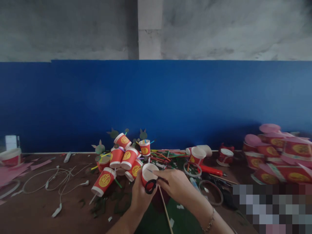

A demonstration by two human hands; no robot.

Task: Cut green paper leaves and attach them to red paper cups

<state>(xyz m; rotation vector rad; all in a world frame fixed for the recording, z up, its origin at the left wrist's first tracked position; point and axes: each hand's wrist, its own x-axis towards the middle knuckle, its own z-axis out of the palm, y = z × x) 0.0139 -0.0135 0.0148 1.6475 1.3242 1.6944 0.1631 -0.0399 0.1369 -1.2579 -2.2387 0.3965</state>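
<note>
Near the middle of the view, my left hand (140, 196) is wrapped round a red paper cup (147, 175) with a white rim, tilted so that its white inside shows. A black loop (150, 186), like a scissors handle, lies against the cup's near side. My right hand (176, 182) reaches over the rim with its fingers pinched together. A thin dark pointed piece shows by its fingertips inside the cup; what the fingers hold is not clear. Below the cup, a thin wooden stick (165, 209) slants toward me.
Red cups with yellow emblems (104, 182) are piled left of centre, some with paper animal heads (99, 149). White earphones (57, 210) lie at left. Coloured sticks (163, 156), tape rolls (211, 192) and a red tool (211, 170) lie behind and right. Pink-trimmed cups (268, 177) stand far right.
</note>
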